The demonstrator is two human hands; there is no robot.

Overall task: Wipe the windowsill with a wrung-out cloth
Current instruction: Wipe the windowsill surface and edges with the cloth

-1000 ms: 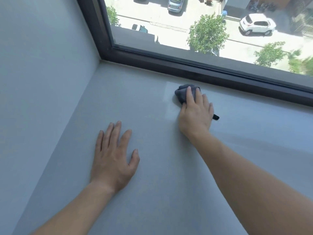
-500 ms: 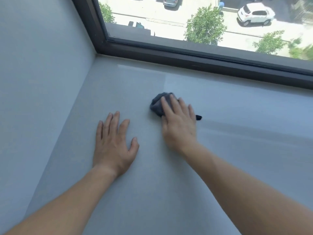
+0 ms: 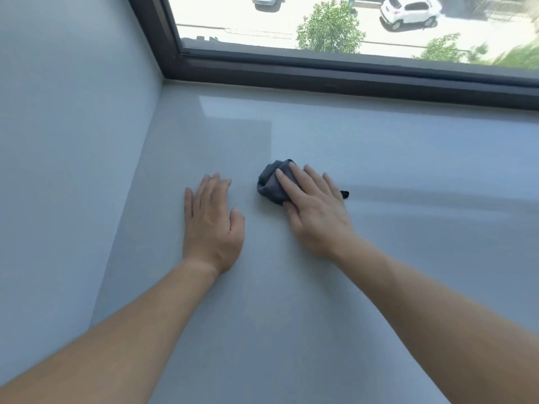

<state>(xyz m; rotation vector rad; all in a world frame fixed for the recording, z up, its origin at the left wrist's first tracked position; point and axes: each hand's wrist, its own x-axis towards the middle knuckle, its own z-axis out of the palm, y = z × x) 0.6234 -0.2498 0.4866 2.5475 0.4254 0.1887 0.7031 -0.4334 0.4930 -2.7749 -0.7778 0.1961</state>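
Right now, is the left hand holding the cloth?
No, the left hand lies flat and empty on the windowsill, while the right hand presses the cloth.

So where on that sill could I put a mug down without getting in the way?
The windowsill is bare to the right of the right hand, out to the picture's edge, and along the strip under the window frame. It is crowded only mid-left, where the left hand lies flat beside the cloth.
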